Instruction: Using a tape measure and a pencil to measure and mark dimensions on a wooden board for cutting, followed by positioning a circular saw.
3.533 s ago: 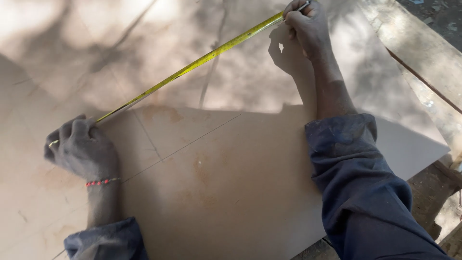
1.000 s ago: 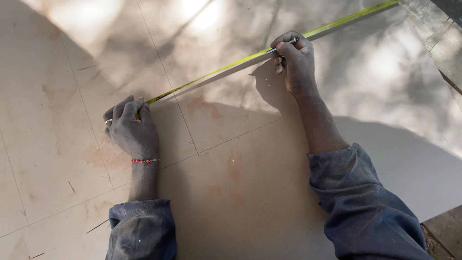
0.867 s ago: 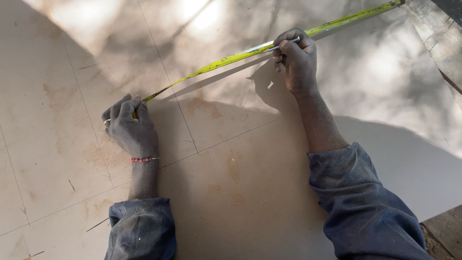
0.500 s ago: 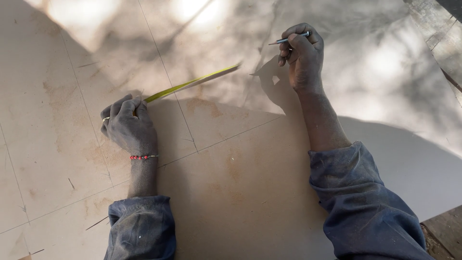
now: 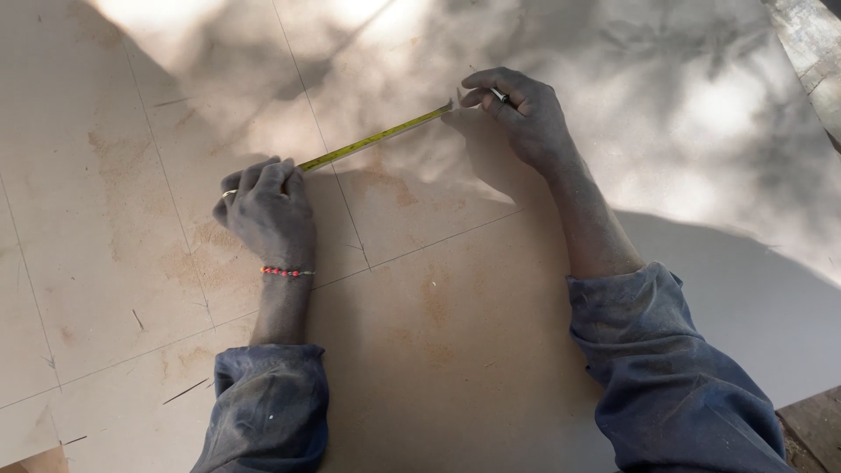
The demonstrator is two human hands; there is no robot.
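Measuring step in hand: the left hand is clamped on the yellow tape measure lying on the marked board, the right hand pinches a pencil at the tape's free end; next likely calls for steady marking.
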